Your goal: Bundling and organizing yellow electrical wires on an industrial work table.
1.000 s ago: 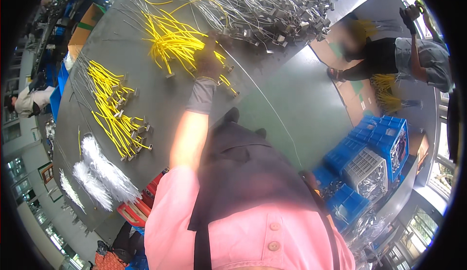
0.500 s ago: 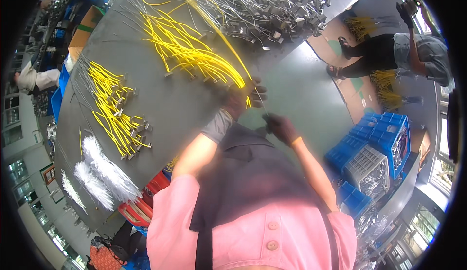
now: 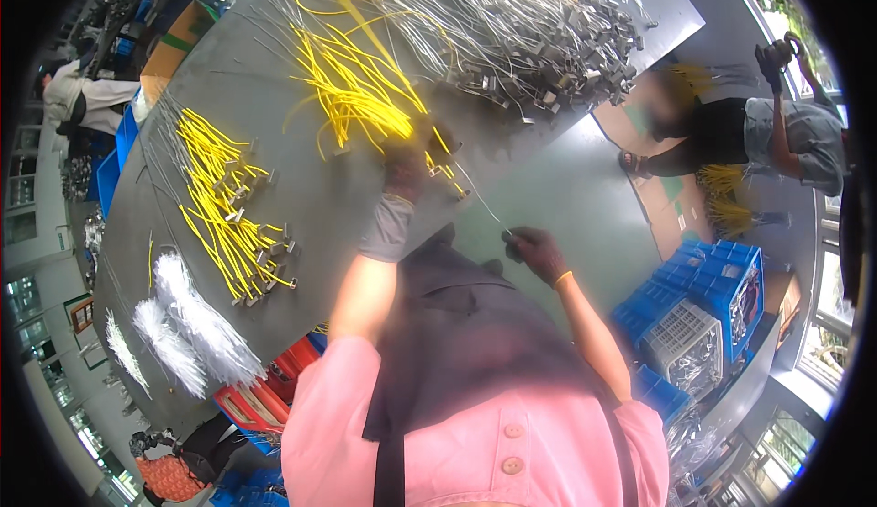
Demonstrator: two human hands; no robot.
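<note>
My left hand, in a dark glove with a grey cuff, is closed round a bundle of yellow tubes at the table's near edge. Short yellow ends stick out past its fingers. From there a thin pale wire runs down and right to my gloved right hand. Its fingers are pinched on the wire's end, over the gap beside the table. A second group of yellow tubes with small grey metal clips lies on the table to the left.
A large heap of grey wires with metal clips covers the far side of the grey table. White fibre-like bundles lie at the left near red trays. Blue crates stand at right. Another person stands at far right.
My left hand has moved left with the yellow bundle, and my right hand slightly right and down. The gap between them has widened, with more thin wire showing. The view has shifted slightly.
</note>
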